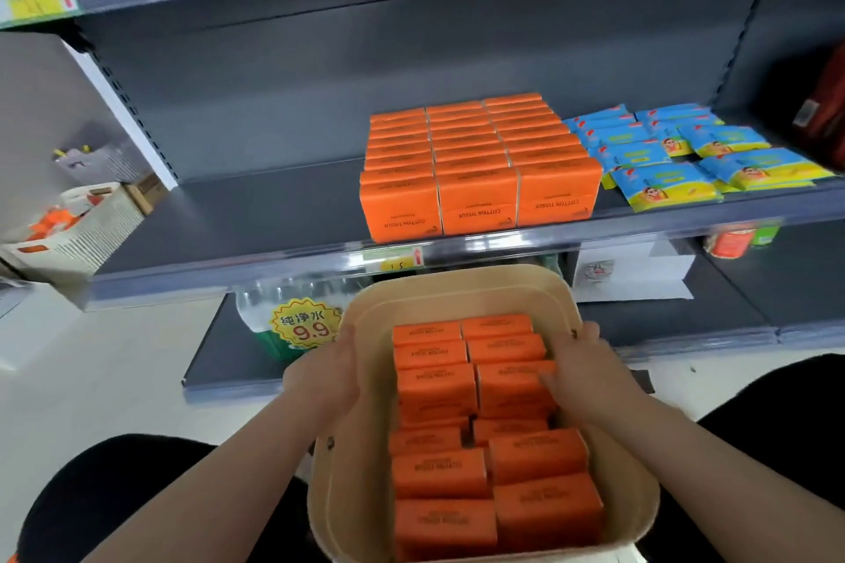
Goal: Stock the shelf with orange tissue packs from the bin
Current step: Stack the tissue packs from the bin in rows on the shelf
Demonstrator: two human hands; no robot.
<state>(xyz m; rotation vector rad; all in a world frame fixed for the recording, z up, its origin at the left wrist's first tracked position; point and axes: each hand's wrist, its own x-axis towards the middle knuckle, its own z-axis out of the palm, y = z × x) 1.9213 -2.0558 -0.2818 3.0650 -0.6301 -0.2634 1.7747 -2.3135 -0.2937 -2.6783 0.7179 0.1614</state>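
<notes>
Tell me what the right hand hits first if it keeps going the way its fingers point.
The right hand points left into the bin; its fingertips already look to be on an orange tissue pack, so that pack comes first.

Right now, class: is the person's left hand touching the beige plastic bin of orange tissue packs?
Touching. The head view shows the left hand pressed against the beige plastic bin's outer left wall, no gap visible.

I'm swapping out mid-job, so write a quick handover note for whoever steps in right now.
Left hand grips the outside of the beige bin.
Right hand reaches over the far rim, fingers on an orange pack; a firm grasp is not clear.
Done: three rows of orange tissue packs on the shelf, beside the blue packs.
Left: the bin's packs, about a dozen showing; free space lies left of the orange block.
</notes>
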